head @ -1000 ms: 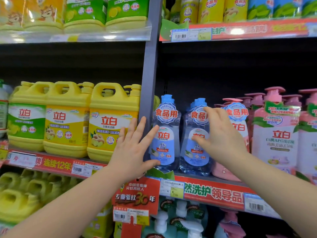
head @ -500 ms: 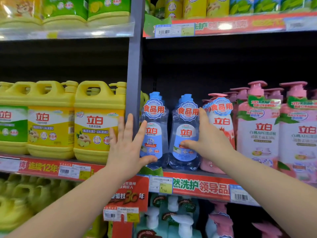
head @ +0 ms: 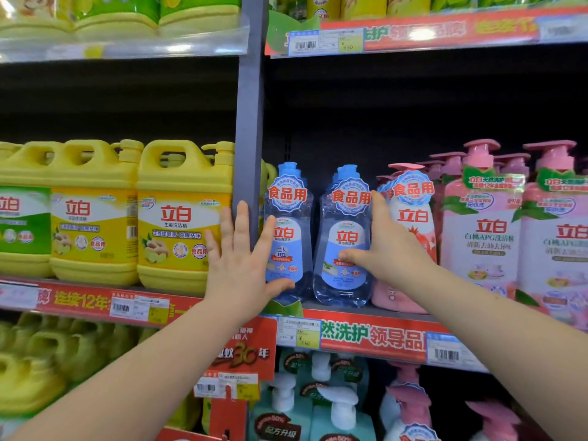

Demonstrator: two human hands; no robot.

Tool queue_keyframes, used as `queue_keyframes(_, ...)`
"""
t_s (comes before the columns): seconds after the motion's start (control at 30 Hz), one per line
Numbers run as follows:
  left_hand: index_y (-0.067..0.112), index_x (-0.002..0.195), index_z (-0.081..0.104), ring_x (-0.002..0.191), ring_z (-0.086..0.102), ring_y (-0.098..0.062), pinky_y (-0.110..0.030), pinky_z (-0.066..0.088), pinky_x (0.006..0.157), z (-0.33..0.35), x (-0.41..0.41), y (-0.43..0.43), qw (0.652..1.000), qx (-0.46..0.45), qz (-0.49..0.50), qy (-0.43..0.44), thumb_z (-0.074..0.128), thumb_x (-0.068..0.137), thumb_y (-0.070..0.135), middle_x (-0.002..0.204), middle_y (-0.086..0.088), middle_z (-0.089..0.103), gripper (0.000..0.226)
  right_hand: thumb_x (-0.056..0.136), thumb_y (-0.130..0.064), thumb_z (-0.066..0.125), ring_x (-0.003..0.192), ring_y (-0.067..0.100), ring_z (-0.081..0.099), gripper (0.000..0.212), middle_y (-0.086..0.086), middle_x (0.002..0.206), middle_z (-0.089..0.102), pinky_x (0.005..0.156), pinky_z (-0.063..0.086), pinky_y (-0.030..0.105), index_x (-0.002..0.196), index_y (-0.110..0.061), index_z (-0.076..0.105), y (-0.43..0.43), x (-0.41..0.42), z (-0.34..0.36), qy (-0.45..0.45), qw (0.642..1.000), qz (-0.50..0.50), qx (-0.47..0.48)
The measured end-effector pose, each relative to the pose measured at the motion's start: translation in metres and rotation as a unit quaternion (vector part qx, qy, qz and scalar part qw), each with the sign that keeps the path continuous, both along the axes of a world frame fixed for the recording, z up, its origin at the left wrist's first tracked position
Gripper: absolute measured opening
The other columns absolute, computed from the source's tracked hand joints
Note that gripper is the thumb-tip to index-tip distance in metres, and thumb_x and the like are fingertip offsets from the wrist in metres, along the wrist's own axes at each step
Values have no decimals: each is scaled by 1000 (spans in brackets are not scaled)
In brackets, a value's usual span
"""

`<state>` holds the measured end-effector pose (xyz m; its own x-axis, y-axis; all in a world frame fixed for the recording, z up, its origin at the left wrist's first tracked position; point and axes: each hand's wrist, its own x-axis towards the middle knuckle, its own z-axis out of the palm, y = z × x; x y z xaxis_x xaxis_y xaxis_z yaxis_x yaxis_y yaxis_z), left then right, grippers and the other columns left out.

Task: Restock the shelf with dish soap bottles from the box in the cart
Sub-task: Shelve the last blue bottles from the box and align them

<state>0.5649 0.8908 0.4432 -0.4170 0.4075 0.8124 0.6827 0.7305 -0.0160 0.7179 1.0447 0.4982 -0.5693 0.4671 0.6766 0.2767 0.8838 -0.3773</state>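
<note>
Two clear blue dish soap bottles stand side by side on the middle shelf (head: 366, 316), just right of the grey upright post. My left hand (head: 241, 265) is open with fingers spread. Its palm lies against the left bottle (head: 288, 230), its thumb touches the bottle's lower front, and its fingers overlap the post. My right hand (head: 385, 249) lies flat along the right side of the right bottle (head: 345, 224), thumb resting on the front label. More blue caps show behind both bottles. The box and the cart are out of view.
Pink pump bottles (head: 480, 224) crowd the shelf right of the blue ones. Yellow jugs (head: 181, 214) fill the bay left of the post (head: 249, 122). Teal and pink pump bottles (head: 321, 405) sit on the shelf below. A red hanging sign (head: 245, 351) juts out under my left wrist.
My right hand has slid down from the right bottle's neck tag to its label. My left hand keeps its place against the left bottle. The view has shifted slightly.
</note>
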Motion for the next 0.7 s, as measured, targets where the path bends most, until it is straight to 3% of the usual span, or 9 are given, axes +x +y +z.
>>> queue_keyframes(0.13,28,147,-16,139,-31,-34,-56,-8,113,-3,-1,-2,1000,7,-14,3,51,70,74,144,-3,-44,112,71,-41,76,74,23,54,116,11,118,63,50,32,26,148,-24,-8,-1,0,-1,-21,999,-20,22)
queue_keyframes(0.37,17,150,3,142,-24,-31,-53,-3,115,-1,1,-3,1000,14,2,-4,51,70,75,155,-8,-25,110,73,-40,74,63,23,49,115,15,105,66,53,35,31,149,-22,-10,-3,0,-5,-11,999,-13,31)
queue_keyframes(0.47,19,150,13,144,-19,-29,-51,-1,116,-1,0,-6,999,30,-19,4,48,75,72,158,-8,-17,98,74,-43,72,84,30,60,111,13,119,62,62,42,33,149,-24,-8,-3,6,-5,-23,998,-25,46)
queue_keyframes(0.57,18,146,27,146,-12,-27,-51,1,115,0,1,-6,997,63,-48,3,54,76,65,160,-7,-7,89,79,-44,67,115,32,54,88,5,142,42,82,45,40,147,-22,15,3,22,1,-9,994,-54,92)
queue_keyframes(0.63,15,140,36,146,-6,-29,-54,4,115,1,4,-4,994,92,-61,3,63,73,60,159,-9,2,86,80,-41,65,113,31,53,69,5,137,41,79,43,38,138,-21,32,9,35,7,21,991,-74,105)
queue_keyframes(0.7,12,135,39,146,-2,-32,-57,7,113,4,7,-2,992,109,-65,8,69,70,56,159,-10,6,84,80,-37,67,109,33,54,66,6,134,39,72,39,35,134,-20,34,17,45,11,51,989,-97,98)
